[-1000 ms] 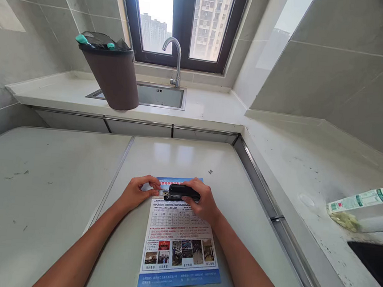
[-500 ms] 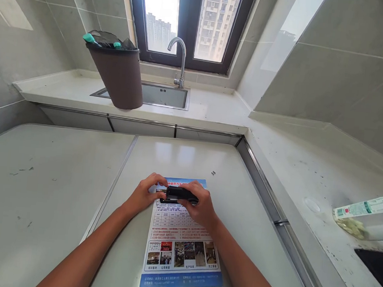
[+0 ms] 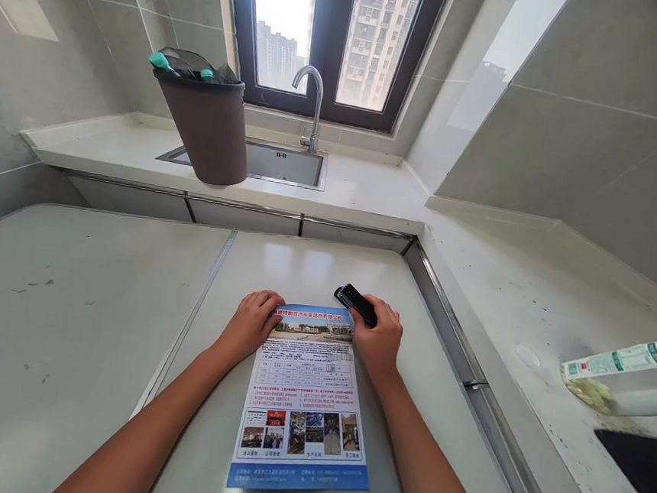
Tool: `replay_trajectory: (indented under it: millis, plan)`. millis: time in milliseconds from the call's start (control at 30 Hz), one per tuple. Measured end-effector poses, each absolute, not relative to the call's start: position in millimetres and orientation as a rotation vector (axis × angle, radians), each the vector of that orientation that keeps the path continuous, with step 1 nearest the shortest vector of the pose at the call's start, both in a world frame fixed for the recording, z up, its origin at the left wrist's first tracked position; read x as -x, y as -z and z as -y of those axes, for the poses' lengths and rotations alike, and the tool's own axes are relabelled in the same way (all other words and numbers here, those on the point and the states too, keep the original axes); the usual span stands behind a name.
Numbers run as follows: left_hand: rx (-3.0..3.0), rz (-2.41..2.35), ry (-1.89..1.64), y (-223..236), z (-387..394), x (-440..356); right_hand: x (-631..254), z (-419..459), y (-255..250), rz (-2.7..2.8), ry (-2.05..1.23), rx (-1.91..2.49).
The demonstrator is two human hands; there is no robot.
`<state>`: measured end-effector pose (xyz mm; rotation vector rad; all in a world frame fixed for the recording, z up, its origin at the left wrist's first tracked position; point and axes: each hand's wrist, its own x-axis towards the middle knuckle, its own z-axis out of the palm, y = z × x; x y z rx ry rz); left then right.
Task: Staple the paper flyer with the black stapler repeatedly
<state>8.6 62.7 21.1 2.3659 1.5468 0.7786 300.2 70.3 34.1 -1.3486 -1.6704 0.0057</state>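
A printed leaflet (image 3: 307, 398) lies face up on the pale tabletop (image 3: 297, 271), its blue-edged top pointing toward the window side and its broad blue band nearest the person. Red heading characters run over a picture of a building, with small text and tables in the middle and a row of photos lower down. At its upper right corner the right hand (image 3: 379, 339) grips a black stapler (image 3: 358, 304), whose far end slants up and left past the top edge of the sheet. The left hand (image 3: 249, 324) touches the upper left edge with fingers bent; whether it pinches the paper or only rests against it, I cannot tell. A seam (image 3: 192, 323) divides the tabletop to the left of that hand, and a few small dark marks dot the section beyond. Behind the table runs a white counter (image 3: 362, 188), where a tall brown bin (image 3: 209, 129) with teal items at its rim stands in front of part of a sink (image 3: 283, 167). A curved metal faucet (image 3: 316, 107) rises before a dark-framed window (image 3: 326, 47). On the right-hand counter lies a clear package (image 3: 622, 372) with a green and white label, beside a black surface (image 3: 639, 473).
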Motion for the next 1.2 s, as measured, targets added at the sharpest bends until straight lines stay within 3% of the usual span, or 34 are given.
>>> replay_trajectory:
  millis: [300,1200]
  plan:
    - [-1.822,-1.516,-1.2,-33,-61,4,-307,-77,-28,1.6,-0.108,1.572]
    - [-1.575,-1.553,-1.322,-29,-65,9,-282,-54,-49,2.007,-0.16,1.471]
